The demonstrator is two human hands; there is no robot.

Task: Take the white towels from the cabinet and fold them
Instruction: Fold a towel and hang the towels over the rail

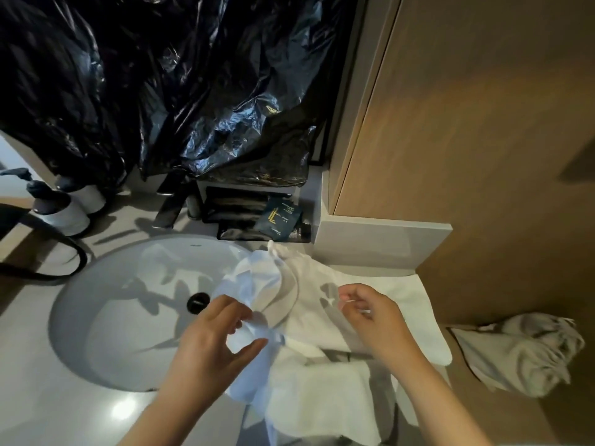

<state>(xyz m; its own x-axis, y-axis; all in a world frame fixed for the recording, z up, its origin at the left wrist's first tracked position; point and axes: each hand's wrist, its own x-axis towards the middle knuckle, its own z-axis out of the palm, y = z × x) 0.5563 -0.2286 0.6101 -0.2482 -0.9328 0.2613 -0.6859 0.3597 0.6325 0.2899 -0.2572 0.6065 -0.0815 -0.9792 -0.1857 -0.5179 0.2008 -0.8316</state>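
We have the soft white terry towel [322, 381] lying on the pale grey bench [64, 413] just right of the round white sink basin [128, 317], one bunched edge spilling over the basin's rim. Our left hand [212, 342] pinches that bunched edge between thumb and fingers; our right hand [373, 313], further right of the basin, pinches a small bit of cloth; we judge both hands mean to pull it flat for folding.

— What's behind the basin [112, 333]?
— Black plastic sheeting [161, 91], hanging down above a dark tap [167, 204].
— And on the worktop [48, 397]?
— Two pump bottles [64, 210] at the left, and dark sachets [280, 217] just right of the tap. The basin's drain [198, 302] is black. A wood panel [483, 140] fills the right.
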